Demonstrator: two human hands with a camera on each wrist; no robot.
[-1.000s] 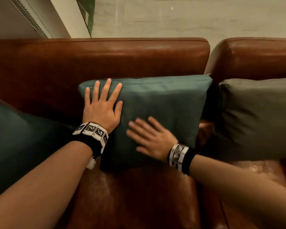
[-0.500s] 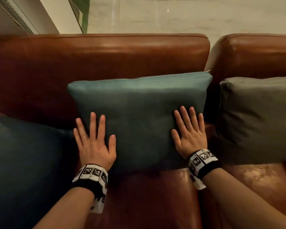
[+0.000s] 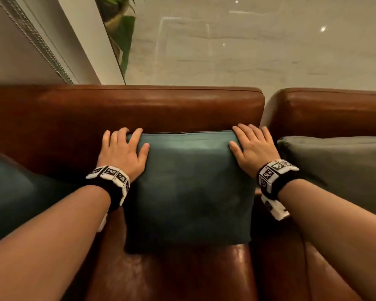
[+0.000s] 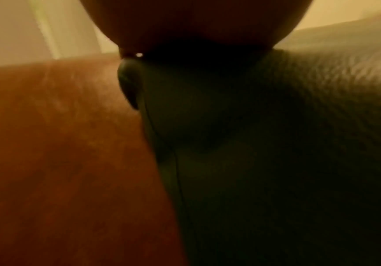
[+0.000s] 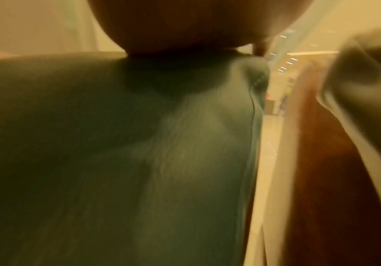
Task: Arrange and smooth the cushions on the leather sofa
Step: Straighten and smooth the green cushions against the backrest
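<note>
A teal cushion (image 3: pixel 189 187) stands upright against the brown leather sofa backrest (image 3: pixel 139 109). My left hand (image 3: pixel 123 148) lies flat on its upper left corner, fingers spread and reaching the top edge. On the upper right corner my right hand (image 3: pixel 253 146) presses flat with straight fingers. Neither hand grips the fabric. The left wrist view shows the cushion's (image 4: pixel 276 144) left seam beside the leather (image 4: pixel 59 144). The blurred right wrist view shows the cushion's (image 5: pixel 116 144) right edge. Both palms are hidden against the cloth.
A dark teal cushion (image 3: pixel 13 196) leans at the left and a grey-green cushion (image 3: pixel 339 170) at the right, before a second backrest (image 3: pixel 334 109). The leather seat (image 3: pixel 182 274) lies below. Behind the sofa are a pale floor and a plant (image 3: pixel 119 25).
Both hands have slid up the teal cushion from its lower half to its top corners. The cushion now stands straighter against the backrest, and the view has tilted upward.
</note>
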